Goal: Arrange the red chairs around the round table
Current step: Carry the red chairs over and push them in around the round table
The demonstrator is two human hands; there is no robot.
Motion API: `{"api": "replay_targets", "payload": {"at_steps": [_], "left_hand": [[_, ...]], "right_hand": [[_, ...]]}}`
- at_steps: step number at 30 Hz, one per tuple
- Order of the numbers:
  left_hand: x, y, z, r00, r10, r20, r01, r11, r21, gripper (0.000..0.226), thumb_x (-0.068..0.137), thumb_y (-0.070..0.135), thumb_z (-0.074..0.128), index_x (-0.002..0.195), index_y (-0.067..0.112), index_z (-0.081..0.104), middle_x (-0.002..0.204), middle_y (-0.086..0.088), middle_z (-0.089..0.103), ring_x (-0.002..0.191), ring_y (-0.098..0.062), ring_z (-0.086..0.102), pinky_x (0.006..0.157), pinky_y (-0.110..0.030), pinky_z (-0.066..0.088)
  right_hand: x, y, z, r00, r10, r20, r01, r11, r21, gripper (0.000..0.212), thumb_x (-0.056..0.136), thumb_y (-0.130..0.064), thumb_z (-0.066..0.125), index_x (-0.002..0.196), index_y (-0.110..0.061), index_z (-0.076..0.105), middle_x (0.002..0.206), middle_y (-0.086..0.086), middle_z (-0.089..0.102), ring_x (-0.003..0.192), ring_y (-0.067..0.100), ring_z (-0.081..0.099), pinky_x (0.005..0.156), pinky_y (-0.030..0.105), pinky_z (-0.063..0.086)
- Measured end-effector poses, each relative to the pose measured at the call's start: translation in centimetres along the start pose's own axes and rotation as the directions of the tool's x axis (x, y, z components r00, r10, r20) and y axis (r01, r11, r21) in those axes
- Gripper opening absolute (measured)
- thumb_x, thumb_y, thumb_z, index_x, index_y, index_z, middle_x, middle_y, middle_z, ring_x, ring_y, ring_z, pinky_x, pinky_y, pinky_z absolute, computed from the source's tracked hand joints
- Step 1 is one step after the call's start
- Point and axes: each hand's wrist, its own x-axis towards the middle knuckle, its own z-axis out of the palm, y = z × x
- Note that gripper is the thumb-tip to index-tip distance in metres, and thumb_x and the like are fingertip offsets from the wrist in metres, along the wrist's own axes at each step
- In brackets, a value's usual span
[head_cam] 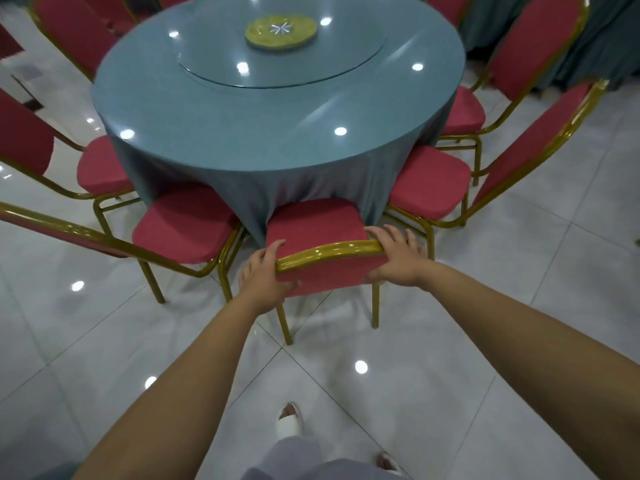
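A red chair (317,225) with a gold metal frame stands right in front of me, its seat pushed under the hanging cloth of the round table (277,109). My left hand (265,271) grips the left end of its backrest top. My right hand (396,256) grips the right end, fingers curled over the gold rail. Two more red chairs (183,225) (427,183) flank it, seats tucked toward the table. Others (100,166) (462,110) continue round both sides.
The table wears a blue-grey cloth with a glass turntable (280,57) and a green disc (281,31) at its centre. Glossy white floor tiles (519,271) spread all around. Dark draped tables (606,39) stand at the back right. My feet (289,419) are behind the chair.
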Motion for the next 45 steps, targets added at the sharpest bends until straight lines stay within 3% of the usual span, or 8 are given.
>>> {"api": "replay_targets", "payload": {"at_steps": [5,13,21,26,29,35,39,45], "left_hand": [[4.3,-0.8,-2.5,0.999,0.045,0.011,-0.045,0.999,0.013,0.095,0.075,0.049,0.078,0.148,0.049,0.017,0.156,-0.006,0.025,0.142,-0.034,0.022,0.116,-0.05,0.022],[6.3,-1.0,-3.9,0.989,0.087,0.12,-0.086,0.996,-0.011,0.102,0.073,0.039,0.08,0.148,0.052,0.011,0.158,-0.002,0.015,0.145,-0.035,0.016,0.119,-0.054,0.014],[5.4,-1.7,-4.0,0.99,0.107,0.087,-0.106,0.994,-0.017,0.095,0.074,0.037,0.079,0.148,0.047,0.021,0.155,-0.001,0.023,0.143,-0.029,0.023,0.117,-0.048,0.022],[2.8,-4.4,-5.5,0.991,0.054,0.126,-0.045,0.996,-0.076,0.093,0.081,0.027,0.078,0.154,0.036,0.021,0.16,0.002,0.022,0.146,-0.023,0.022,0.118,-0.042,0.025],[0.6,-6.5,-7.1,0.99,-0.087,0.112,0.093,0.994,-0.055,0.094,0.085,0.033,0.075,0.154,0.044,0.012,0.165,0.005,0.013,0.15,-0.02,0.015,0.118,-0.043,0.023],[-3.5,-10.6,-10.0,0.964,-0.255,-0.08,0.24,0.958,-0.157,0.092,0.086,0.038,0.073,0.151,0.047,0.008,0.164,0.009,0.012,0.15,-0.02,0.016,0.119,-0.05,0.024],[-4.2,-14.7,-11.9,0.953,-0.279,-0.121,0.252,0.947,-0.2,0.093,0.086,0.041,0.073,0.15,0.052,0.005,0.165,0.009,0.005,0.152,-0.02,0.009,0.118,-0.049,0.02],[-3.8,-24.5,-18.3,0.936,-0.274,-0.221,0.206,0.936,-0.286,0.093,0.085,0.044,0.072,0.149,0.055,0.005,0.165,0.011,0.008,0.152,-0.019,0.01,0.117,-0.051,0.022]], "right_hand": [[3.9,-3.3,-0.8,0.992,0.113,-0.058,-0.11,0.993,0.047,0.118,0.042,-0.09,0.063,0.143,-0.06,0.011,0.165,-0.011,0.003,0.15,0.035,-0.008,0.117,0.062,0.006],[6.1,-3.3,-1.1,0.988,0.128,-0.091,-0.126,0.992,0.023,0.112,0.047,-0.078,0.073,0.139,-0.063,0.009,0.162,-0.01,0.012,0.149,0.038,0.0,0.116,0.064,0.013],[5.7,-2.9,-3.0,0.987,0.061,0.149,-0.053,0.997,-0.057,0.121,0.046,-0.083,0.066,0.144,-0.059,-0.001,0.162,-0.01,0.008,0.149,0.037,0.0,0.116,0.061,0.015],[5.9,-4.5,-5.0,0.974,-0.061,0.219,0.094,0.985,-0.142,0.111,0.058,-0.093,0.047,0.153,-0.043,0.019,0.164,-0.001,0.018,0.15,0.03,0.011,0.118,0.057,0.019],[6.6,-8.0,-4.8,0.946,-0.248,0.207,0.278,0.952,-0.131,0.089,0.076,-0.081,0.052,0.152,-0.046,0.021,0.166,-0.004,0.013,0.152,0.024,0.008,0.12,0.057,0.014],[7.2,-18.8,-1.3,0.836,-0.497,0.233,0.513,0.858,-0.01,0.08,0.086,-0.059,0.064,0.153,-0.039,0.026,0.165,-0.002,0.017,0.15,0.021,0.017,0.119,0.049,0.022],[7.4,-25.6,2.9,0.764,-0.572,0.298,0.583,0.81,0.06,0.077,0.088,-0.049,0.066,0.153,-0.037,0.028,0.164,-0.005,0.016,0.149,0.019,0.02,0.12,0.044,0.023],[8.5,-35.8,10.3,0.762,-0.564,0.317,0.569,0.818,0.089,0.081,0.088,-0.044,0.068,0.155,-0.031,0.026,0.162,-0.004,0.02,0.148,0.017,0.023,0.12,0.039,0.024]]}}
